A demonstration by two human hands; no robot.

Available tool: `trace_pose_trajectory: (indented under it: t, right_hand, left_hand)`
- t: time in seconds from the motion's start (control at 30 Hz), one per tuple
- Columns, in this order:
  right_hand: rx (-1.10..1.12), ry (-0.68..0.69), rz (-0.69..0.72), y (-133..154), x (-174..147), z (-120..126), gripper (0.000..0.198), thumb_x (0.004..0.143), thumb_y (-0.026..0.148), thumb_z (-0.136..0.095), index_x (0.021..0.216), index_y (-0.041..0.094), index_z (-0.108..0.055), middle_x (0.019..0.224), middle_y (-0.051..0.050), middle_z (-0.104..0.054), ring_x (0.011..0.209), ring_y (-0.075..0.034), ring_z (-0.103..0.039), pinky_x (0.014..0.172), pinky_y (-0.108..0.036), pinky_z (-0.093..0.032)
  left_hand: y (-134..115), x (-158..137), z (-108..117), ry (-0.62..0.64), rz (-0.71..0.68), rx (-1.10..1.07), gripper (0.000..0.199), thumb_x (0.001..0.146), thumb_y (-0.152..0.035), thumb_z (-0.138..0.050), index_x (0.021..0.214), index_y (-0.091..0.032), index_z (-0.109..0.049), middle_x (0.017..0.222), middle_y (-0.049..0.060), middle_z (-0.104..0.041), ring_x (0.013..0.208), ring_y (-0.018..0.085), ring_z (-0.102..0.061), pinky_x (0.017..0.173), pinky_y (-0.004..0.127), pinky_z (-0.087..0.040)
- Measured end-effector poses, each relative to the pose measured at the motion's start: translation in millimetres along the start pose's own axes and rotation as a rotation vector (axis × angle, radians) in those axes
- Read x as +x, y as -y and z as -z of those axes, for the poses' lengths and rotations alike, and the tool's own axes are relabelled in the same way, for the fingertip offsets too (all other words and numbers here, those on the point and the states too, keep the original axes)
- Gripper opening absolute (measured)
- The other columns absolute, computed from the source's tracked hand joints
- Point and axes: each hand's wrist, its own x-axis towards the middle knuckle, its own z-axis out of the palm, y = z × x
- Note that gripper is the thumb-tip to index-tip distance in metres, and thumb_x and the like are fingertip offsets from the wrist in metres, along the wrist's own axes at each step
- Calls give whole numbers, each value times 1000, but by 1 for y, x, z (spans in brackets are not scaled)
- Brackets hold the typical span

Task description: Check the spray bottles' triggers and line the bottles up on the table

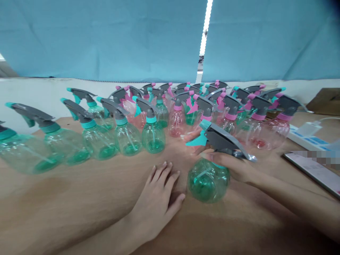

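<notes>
My right hand [220, 156] is wrapped round the neck of a green spray bottle [208, 182], just under its grey and turquoise trigger head. The bottle is tilted, and its clear green body is near the tabletop; whether it touches I cannot tell. To its left, my left hand [160, 194] lies flat on the wooden table [101, 198] with the fingers slightly spread, holding nothing. Beyond my left hand stands the closest of several green spray bottles [153, 138] in a row. Past my right hand are pink spray bottles [176, 118] with grey and pink heads.
More green and pink spray bottles crowd the back of the table. On the right lie a phone [313, 171] and a white power strip [309, 140] with a plugged-in charger [309, 128]. A brown cardboard box [324, 102] sits behind them. A blue curtain [119, 39] hangs at the back.
</notes>
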Motion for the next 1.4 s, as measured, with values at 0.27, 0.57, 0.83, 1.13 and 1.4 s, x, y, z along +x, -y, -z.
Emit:
trace_pose_trajectory:
  t: [0.27,0.57,0.83,1.13,1.4]
  right_hand:
    - [-28,11,48,3,1,-1,9,76,31,-59,71,23,-58,64,2,-50,57,-14,-48,59,-31,-44]
    - [14,32,37,-2,0,0,10,76,31,-60,71,23,-58,65,1,-51,62,-15,-50,62,-30,-45]
    - [7,42,-25,3,1,-2,23,73,35,-59,58,21,-51,60,2,-49,57,-13,-48,54,-27,-39]
    - [71,-12,-123,-1,-1,-3,20,69,39,-63,66,21,-55,68,0,-54,62,-15,-52,59,-30,-41]
    - [16,-13,-67,-4,-4,0,18,76,38,-63,69,22,-60,61,2,-56,54,-13,-52,52,-27,-44]
  left_hand:
    - [0,1,2,19,2,19,44,94,-38,-50,130,-14,-50,142,15,-45,133,32,-36,107,55,-30]
    - [0,0,0,14,-2,21,44,94,-39,-51,130,-13,-51,141,16,-45,133,32,-36,107,56,-30]
    - [0,0,1,7,-4,18,43,93,-39,-51,129,-14,-51,140,15,-46,133,32,-36,107,56,-30]
    - [-1,1,0,2,4,9,43,93,-39,-52,128,-14,-52,140,15,-47,132,32,-37,107,56,-31]
    - [0,0,1,4,6,2,42,93,-38,-51,128,-15,-51,142,15,-45,134,32,-35,107,55,-30]
